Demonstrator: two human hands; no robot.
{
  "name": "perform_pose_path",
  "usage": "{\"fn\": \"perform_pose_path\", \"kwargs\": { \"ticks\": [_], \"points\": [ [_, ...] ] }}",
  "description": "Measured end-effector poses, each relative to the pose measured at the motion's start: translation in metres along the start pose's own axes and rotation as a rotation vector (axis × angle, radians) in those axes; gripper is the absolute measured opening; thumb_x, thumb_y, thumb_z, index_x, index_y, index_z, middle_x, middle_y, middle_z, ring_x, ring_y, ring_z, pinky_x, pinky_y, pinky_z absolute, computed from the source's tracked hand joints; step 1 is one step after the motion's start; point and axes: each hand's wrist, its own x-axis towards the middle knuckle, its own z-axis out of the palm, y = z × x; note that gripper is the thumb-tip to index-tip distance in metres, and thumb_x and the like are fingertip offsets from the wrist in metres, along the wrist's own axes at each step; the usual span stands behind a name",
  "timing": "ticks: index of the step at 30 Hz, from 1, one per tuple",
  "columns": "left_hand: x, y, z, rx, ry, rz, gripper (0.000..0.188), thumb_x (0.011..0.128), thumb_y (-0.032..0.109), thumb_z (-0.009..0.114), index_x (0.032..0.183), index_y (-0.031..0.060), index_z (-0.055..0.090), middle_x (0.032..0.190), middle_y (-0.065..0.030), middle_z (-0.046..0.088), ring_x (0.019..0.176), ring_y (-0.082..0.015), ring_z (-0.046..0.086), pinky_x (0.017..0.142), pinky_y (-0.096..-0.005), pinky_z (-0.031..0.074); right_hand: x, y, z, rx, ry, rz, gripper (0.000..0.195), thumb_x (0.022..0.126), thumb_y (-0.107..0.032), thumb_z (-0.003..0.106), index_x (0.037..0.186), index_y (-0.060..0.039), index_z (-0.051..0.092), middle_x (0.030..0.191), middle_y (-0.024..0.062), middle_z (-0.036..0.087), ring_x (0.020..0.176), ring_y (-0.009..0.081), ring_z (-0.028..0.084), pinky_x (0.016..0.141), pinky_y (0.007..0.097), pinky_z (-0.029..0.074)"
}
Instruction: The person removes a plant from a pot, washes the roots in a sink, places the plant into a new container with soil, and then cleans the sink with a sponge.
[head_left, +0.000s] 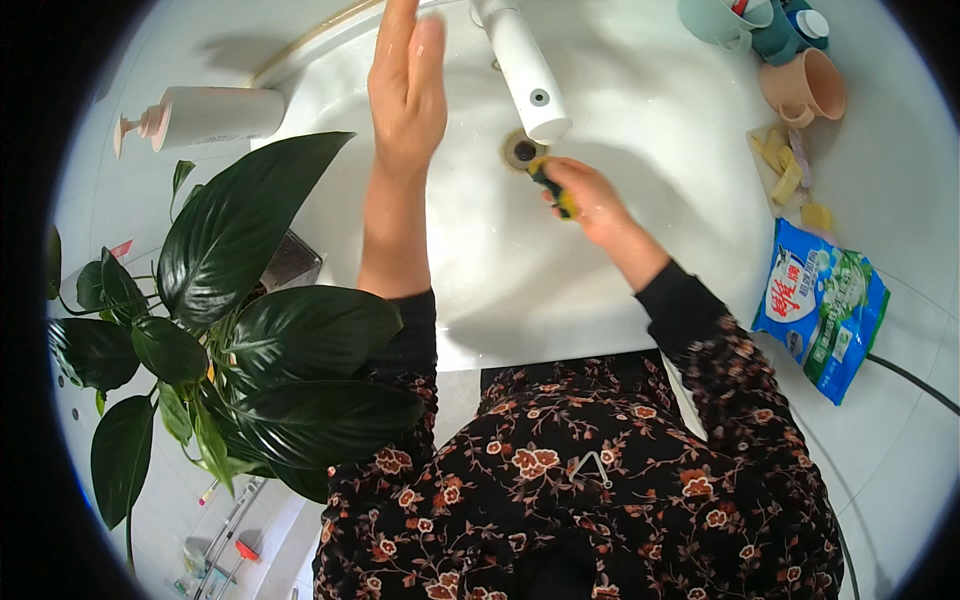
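Note:
My right hand (592, 199) grips a yellow and dark green scouring sponge (559, 191) just beside the drain (523, 150) of a white sink (510, 292). Above the drain hangs the end of a white faucet (529, 75). My left hand (409, 97) is stretched out flat over the left part of the sink, with its skin looking wet. Its thumb stands a little apart, and nothing shows in it; the fingertips run past the top edge of the view. Whether the left hand touches the sink's back edge cannot be told.
A leafy potted plant (277, 337) overhangs the left side, near a white pump bottle (225, 118). On the right are a pink cup (806, 86), a green cup (720, 19), soap pieces (784, 165), a blue detergent bag (821, 307) and a dark cable (915, 382).

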Motion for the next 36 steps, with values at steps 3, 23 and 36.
{"fn": "perform_pose_path", "kwargs": {
  "ticks": [3, 23, 36],
  "points": [
    [-0.059, -0.024, -0.009, 0.145, -0.021, -0.391, 0.047, 0.096, 0.028, 0.043, 0.129, -0.0044, 0.045, 0.129, -0.0168, 0.051, 0.121, -0.0258, 0.045, 0.102, -0.0340, 0.033, -0.042, -0.024, -0.011, 0.643, 0.089, 0.203, 0.038, 0.087, -0.028, 0.061, 0.112, -0.0005, 0.055, 0.105, 0.0136, 0.059, 0.090, 0.0260, 0.060, 0.072, 0.0359, 0.053],
    [-0.151, 0.003, 0.004, -0.179, -0.119, -0.888, 0.033, 0.089, 0.015, 0.057, 0.119, 0.0018, 0.053, 0.109, -0.0076, 0.059, 0.092, -0.0178, 0.058, 0.083, -0.0305, 0.046, -0.011, 0.002, 0.017, 0.366, 0.057, 0.083, 0.042, 0.094, -0.050, 0.040, 0.085, -0.0103, 0.051, 0.069, 0.0045, 0.053, 0.055, 0.0133, 0.048, 0.043, 0.0244, 0.037],
    [-0.092, -0.021, -0.020, -0.377, 0.195, -0.831, 0.022, 0.080, 0.004, 0.066, 0.099, 0.0016, 0.055, 0.093, -0.0047, 0.056, 0.080, -0.0125, 0.057, 0.065, -0.0260, 0.053, -0.035, -0.008, -0.010, -0.371, 0.191, 0.074, 0.037, 0.088, -0.036, 0.050, 0.113, -0.0088, 0.053, 0.102, 0.0068, 0.060, 0.079, 0.0135, 0.054, 0.067, 0.0239, 0.044]
  ]
}}
